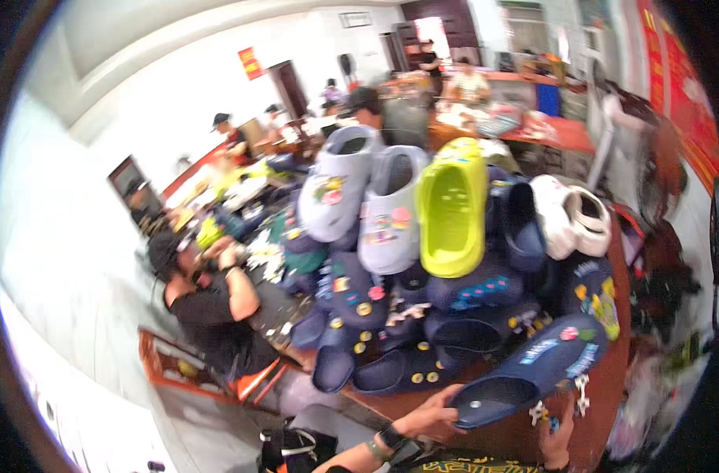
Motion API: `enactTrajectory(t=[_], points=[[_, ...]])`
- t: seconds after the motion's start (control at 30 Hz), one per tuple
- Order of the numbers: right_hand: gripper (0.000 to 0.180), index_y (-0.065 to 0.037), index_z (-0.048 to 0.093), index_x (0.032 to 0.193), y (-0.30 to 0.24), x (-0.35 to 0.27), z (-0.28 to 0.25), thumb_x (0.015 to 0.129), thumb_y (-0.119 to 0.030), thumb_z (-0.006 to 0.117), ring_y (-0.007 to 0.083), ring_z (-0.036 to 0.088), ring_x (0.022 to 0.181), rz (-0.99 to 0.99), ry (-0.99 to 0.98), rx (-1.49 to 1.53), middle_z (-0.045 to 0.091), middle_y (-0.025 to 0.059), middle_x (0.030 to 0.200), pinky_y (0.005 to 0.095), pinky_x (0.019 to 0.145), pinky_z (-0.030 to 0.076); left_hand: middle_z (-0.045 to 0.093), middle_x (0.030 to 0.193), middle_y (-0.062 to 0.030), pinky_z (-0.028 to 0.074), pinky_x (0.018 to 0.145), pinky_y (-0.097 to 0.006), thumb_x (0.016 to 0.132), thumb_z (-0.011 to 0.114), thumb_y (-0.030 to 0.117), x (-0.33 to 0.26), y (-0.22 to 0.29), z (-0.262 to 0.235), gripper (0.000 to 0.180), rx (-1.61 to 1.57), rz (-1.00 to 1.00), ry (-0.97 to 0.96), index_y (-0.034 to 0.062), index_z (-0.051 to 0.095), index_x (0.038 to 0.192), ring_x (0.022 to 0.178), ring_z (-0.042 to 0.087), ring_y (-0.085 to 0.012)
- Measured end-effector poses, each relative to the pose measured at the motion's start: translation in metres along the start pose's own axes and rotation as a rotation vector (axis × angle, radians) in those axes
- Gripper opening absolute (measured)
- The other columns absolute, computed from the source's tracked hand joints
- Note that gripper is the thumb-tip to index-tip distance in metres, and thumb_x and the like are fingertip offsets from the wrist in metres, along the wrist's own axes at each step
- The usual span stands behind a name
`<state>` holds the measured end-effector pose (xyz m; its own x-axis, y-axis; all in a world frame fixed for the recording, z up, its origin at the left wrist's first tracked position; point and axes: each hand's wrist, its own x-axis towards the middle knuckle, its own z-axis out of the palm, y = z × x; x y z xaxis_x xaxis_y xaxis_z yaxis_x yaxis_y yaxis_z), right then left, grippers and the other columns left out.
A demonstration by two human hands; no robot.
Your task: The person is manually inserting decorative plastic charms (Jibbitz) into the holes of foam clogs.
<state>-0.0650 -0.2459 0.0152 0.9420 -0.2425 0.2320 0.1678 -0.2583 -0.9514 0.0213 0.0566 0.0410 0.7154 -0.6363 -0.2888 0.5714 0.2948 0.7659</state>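
At a crowded wooden table (612,370), the left hand (434,414) grips the heel end of a navy clog (529,370) studded with small charms, while the right hand (556,437) pinches a small charm (550,423) just beneath the shoe's toe end, its fingers closed narrowly on the piece. Directly behind the held shoe a heap of navy clogs (422,315) rises, topped by a lime-green clog (451,209), two pale grey clogs (367,197) and a white pair (572,217), walling off the far table. To the left, a seated person in a black shirt (209,311) works near the pile.
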Motion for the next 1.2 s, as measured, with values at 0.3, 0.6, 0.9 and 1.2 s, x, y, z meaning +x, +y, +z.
enactTrajectory(t=[0.3,0.6,0.9,1.2], points=[[0.046,-0.002,0.044,0.135,-0.026,0.023,-0.006,0.09,-0.002,0.056,0.018,0.056,0.091,-0.131,-0.28,-0.188,0.058,0.0094,0.118,0.0282,0.079,0.047,0.051,0.127,-0.0069,0.055,0.084,-0.039,0.074,0.062,0.005,0.034,0.077,0.089,0.078,-0.232,0.268,-0.157,0.0064,0.026,0.143,0.105,0.059,-0.0178],[0.056,-0.002,0.046,0.128,0.007,0.031,-0.018,0.077,-0.007,0.07,0.0328,0.061,0.103,-0.209,-0.28,-0.441,0.06,0.0168,0.117,0.039,0.087,0.049,0.05,0.124,-0.013,0.053,0.089,-0.05,0.079,0.052,-0.006,0.077,0.164,0.133,0.055,-0.203,0.622,0.0,0.005,0.033,0.13,0.111,0.056,-0.0282],[0.043,-0.002,0.055,0.119,0.012,0.019,-0.038,0.08,-0.012,0.067,0.0361,0.056,0.112,-0.008,-0.372,-0.458,0.056,0.0182,0.124,0.0401,0.089,0.049,0.056,0.11,-0.0112,0.056,0.085,-0.047,0.086,0.056,0.004,0.128,0.185,0.131,0.034,-0.192,0.846,0.206,0.004,0.039,0.116,0.097,0.062,-0.0236],[0.033,-0.004,0.056,0.124,0.057,0.002,-0.058,0.098,-0.022,0.045,0.0357,0.052,0.115,-0.04,-0.473,-0.436,0.055,0.0182,0.125,0.0405,0.093,0.044,0.051,0.117,-0.0115,0.056,0.084,-0.044,0.085,0.061,0.009,0.168,0.168,0.153,0.044,-0.263,0.763,0.224,0.0042,0.034,0.12,0.104,0.058,-0.024]])
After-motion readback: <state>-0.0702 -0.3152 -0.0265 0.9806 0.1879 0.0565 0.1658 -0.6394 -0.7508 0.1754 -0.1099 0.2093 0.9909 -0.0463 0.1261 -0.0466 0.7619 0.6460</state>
